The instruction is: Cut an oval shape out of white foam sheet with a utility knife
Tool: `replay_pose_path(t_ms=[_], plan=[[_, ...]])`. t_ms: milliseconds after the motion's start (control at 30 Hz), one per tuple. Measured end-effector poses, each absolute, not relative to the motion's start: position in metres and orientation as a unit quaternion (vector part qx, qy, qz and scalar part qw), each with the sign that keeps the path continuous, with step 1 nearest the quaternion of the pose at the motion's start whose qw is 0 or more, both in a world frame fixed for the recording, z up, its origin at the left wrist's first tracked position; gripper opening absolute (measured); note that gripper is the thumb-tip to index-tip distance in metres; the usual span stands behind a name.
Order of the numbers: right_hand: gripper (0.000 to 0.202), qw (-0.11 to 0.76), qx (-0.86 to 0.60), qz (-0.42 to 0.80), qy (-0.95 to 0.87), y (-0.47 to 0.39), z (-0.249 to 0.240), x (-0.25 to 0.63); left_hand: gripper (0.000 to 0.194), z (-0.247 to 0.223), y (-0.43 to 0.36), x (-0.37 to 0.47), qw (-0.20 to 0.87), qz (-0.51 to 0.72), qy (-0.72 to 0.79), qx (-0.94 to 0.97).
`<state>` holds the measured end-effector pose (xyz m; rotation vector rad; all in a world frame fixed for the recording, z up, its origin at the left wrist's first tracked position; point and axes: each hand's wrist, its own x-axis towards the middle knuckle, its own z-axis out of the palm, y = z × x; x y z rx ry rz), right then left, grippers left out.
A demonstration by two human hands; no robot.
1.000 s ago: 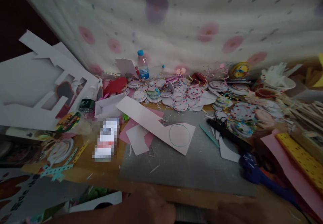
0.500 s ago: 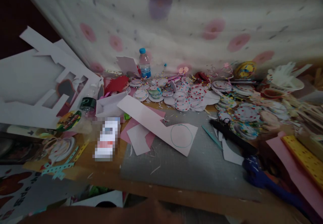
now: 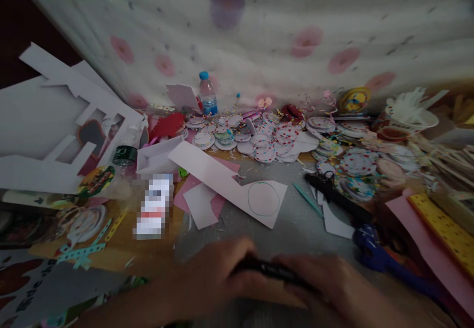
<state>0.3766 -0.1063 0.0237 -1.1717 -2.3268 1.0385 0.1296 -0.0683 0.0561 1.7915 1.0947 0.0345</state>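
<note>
A black marker [image 3: 276, 270] lies across between my two hands at the front edge of the table. My left hand [image 3: 222, 273] is closed round its left end, and my right hand [image 3: 326, 281] is closed round its right part. Both hands are somewhat blurred. Beyond them a white card strip [image 3: 211, 170] with a green circle drawn on its wide end rests on the grey mat [image 3: 259, 239], partly over pink paper [image 3: 218, 204]. A smaller white scrap [image 3: 200, 207] lies beside the strip.
Decorated discs [image 3: 264, 143] are piled along the back, near a water bottle [image 3: 208, 93]. To the right are a black tool [image 3: 338, 197], blue-handled scissors [image 3: 370, 251] and a teal strip [image 3: 308, 200]. A phone [image 3: 153, 207] and white box [image 3: 159, 155] stand left.
Both hands have come into clear view at the bottom, with the black marker held between them. The whole view has shifted slightly; the card strip has stayed in place.
</note>
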Motion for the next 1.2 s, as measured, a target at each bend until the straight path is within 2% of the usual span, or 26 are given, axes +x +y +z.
replay_pose_path(t_ms=[67,133,200,300,400,500,700,800,900,967,1067,1133,1200], plan=[[0.028,0.139,-0.455,0.339,-0.812,-0.077,0.014,0.386,0.037,0.049,-0.056,0.13,0.538,0.16,0.51,0.652],[0.034,0.144,-0.529,0.25,-0.798,-0.047,-0.002,0.403,0.042,0.027,-0.046,0.128,0.584,0.276,0.542,0.538],[0.041,0.149,-0.594,0.122,-0.781,-0.022,-0.018,0.424,0.043,0.001,-0.04,0.125,0.62,0.339,0.564,0.426],[0.052,0.146,-0.597,0.01,-0.789,-0.002,-0.032,0.455,0.04,-0.025,-0.031,0.121,0.64,0.408,0.577,0.301],[0.046,0.123,-0.623,-0.063,-0.77,-0.007,-0.037,0.48,0.041,-0.033,-0.018,0.124,0.611,0.47,0.577,0.268],[0.033,0.054,-0.654,-0.086,-0.749,-0.022,-0.043,0.494,0.037,-0.04,-0.003,0.131,0.577,0.514,0.569,0.282],[0.028,-0.005,-0.684,-0.079,-0.725,-0.025,-0.054,0.494,0.032,-0.04,0.016,0.127,0.506,0.561,0.564,0.333],[0.028,-0.014,-0.693,-0.079,-0.716,-0.017,-0.055,0.492,0.029,-0.018,0.011,0.112,0.461,0.567,0.569,0.377],[0.029,-0.007,-0.687,-0.075,-0.722,-0.019,-0.052,0.49,0.023,0.012,0.0,0.095,0.354,0.531,0.605,0.475],[0.034,0.058,-0.673,-0.049,-0.735,-0.027,-0.046,0.486,0.02,0.027,-0.008,0.087,0.278,0.497,0.623,0.536],[0.041,0.24,-0.658,0.099,-0.707,-0.047,-0.035,0.472,0.018,0.04,-0.015,0.083,0.24,0.48,0.617,0.575],[0.04,0.319,-0.663,0.234,-0.636,-0.061,-0.026,0.457,0.023,0.042,-0.013,0.083,0.274,0.486,0.61,0.562],[0.041,0.338,-0.656,0.35,-0.577,-0.072,-0.018,0.439,0.033,0.043,-0.005,0.086,0.339,0.504,0.612,0.507]])
